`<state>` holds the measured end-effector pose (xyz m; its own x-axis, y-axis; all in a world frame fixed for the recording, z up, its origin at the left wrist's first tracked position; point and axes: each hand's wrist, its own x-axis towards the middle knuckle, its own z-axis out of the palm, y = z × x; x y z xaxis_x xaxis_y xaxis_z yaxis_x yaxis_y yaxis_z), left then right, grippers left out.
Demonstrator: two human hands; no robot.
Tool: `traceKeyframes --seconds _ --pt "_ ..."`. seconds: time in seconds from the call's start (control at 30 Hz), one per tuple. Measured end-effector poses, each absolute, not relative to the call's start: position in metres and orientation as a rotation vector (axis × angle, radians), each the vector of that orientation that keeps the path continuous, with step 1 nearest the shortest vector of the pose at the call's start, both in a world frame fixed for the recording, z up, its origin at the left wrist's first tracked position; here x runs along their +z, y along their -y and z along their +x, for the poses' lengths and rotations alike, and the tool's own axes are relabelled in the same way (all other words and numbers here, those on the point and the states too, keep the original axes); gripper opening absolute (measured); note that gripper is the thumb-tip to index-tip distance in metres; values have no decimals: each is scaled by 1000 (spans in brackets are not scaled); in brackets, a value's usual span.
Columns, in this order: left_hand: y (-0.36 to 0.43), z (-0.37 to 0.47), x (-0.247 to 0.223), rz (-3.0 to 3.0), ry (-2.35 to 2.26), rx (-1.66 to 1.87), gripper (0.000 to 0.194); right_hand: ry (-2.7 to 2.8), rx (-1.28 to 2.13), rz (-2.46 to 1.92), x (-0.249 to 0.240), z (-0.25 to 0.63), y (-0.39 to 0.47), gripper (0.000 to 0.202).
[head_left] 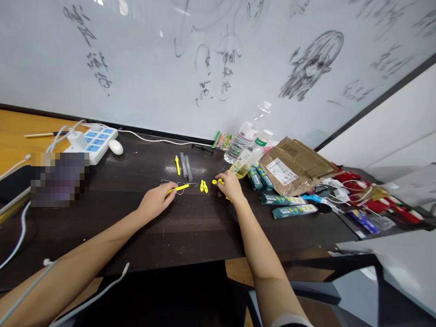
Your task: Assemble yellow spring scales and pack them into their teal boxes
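My left hand [159,197] is closed around a slim yellow plastic stick [182,187], which points to the right just above the dark table. Under and beside it lie thin bent metal wires [193,185]. The fingers of my right hand [230,184] are pinched together at a small yellow plastic part [220,181]; another small yellow piece [214,182] lies just left of them. Between my hands rest a couple of yellow clip-like pieces [204,186]. Farther back are another yellow stick [177,165] and clear tubes [185,167].
Bottles [241,141], green boxes [283,200] and a cardboard package [296,165] crowd the right side. At left are a power strip [98,144], a white mouse [116,147] and cables. Glasses [202,149] lie near the whiteboard [143,81] at the back.
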<state>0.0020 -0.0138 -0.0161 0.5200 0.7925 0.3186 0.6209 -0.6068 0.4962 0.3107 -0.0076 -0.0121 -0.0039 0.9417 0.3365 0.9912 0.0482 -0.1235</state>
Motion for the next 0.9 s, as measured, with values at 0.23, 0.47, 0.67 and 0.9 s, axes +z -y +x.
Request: traceKeyframes --seconds 0.23,0.47,0.67,0.9 --pt "10 1 -20 2460 -1116 756 29 2033 -206 -2026 -14 309 8 34" --pt "10 2 -22 2483 -1085 753 30 1783 -139 -2127 -10 319 8 33" --pt "10 1 -22 2492 -1071 769 32 1738 -67 -2101 -12 322 8 28" --pt "11 2 -21 2510 -1084 740 31 1925 -86 -1965 -13 317 9 21"
